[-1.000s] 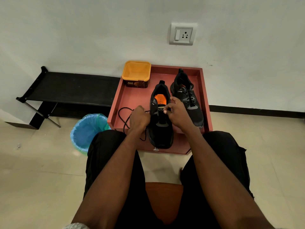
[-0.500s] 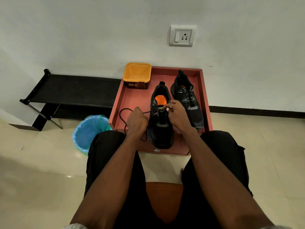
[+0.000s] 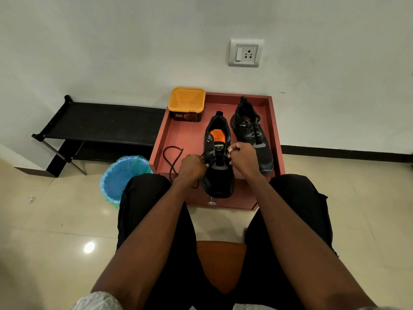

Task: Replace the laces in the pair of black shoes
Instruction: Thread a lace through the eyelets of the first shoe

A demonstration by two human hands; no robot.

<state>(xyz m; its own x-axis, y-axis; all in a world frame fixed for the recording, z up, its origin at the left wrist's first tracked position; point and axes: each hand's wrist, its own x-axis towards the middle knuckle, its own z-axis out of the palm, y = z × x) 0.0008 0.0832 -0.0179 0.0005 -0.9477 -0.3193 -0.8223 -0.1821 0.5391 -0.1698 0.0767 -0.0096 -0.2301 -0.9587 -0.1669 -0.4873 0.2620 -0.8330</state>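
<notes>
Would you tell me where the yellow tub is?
In the head view, the yellow tub sits in the red tray's far-left corner, against the wall.

The near black shoe (image 3: pixel 218 162) stands upright at the tray's centre front, toe at 6 o'clock, heel at 12, its mouth open over an orange insole. A black lace (image 3: pixel 172 161) crosses its eyelets; the slack trails out at 9 o'clock, curling in a loop on the tray floor, with one end lying by the shoe's toe side. The second black shoe (image 3: pixel 251 134) stands just beside it at 2 o'clock, parallel, fully laced, with grey panels and a small white logo on its side.
</notes>
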